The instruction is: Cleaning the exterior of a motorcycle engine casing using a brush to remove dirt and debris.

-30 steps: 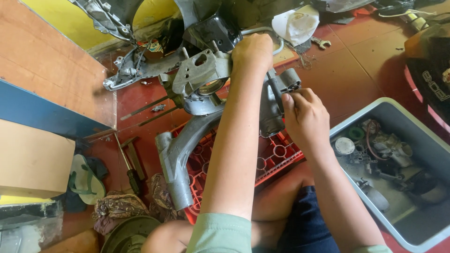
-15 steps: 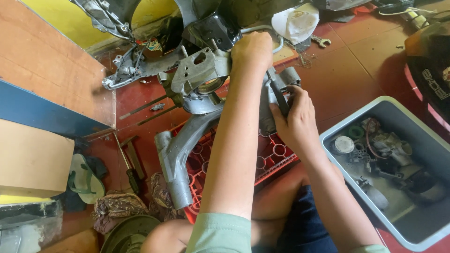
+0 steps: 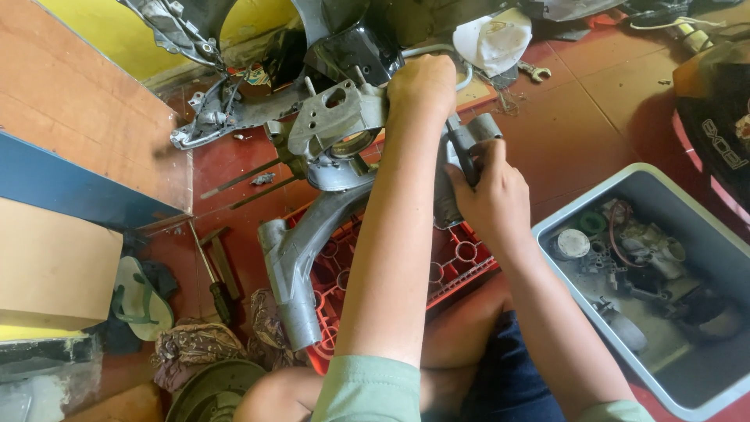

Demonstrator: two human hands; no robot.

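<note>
A motorcycle repair workshop: engine casing (image 3: 328,148) on a red crate (image 3: 461,262), parts tub (image 3: 703,258), hammer (image 3: 209,270) on tiled floor (image 3: 594,125).

My left arm stretches straight out ahead, its hand (image 3: 422,86) curled shut in a fist, knuckles up. My right arm comes in from the lower right, elbow bent, and that hand (image 3: 491,195) is closed too, fingers (image 3: 478,152) wrapped tight, back of the hand facing me.

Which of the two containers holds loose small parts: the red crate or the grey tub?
The grey tub at right; the red crate only supports the engine casing.
</note>
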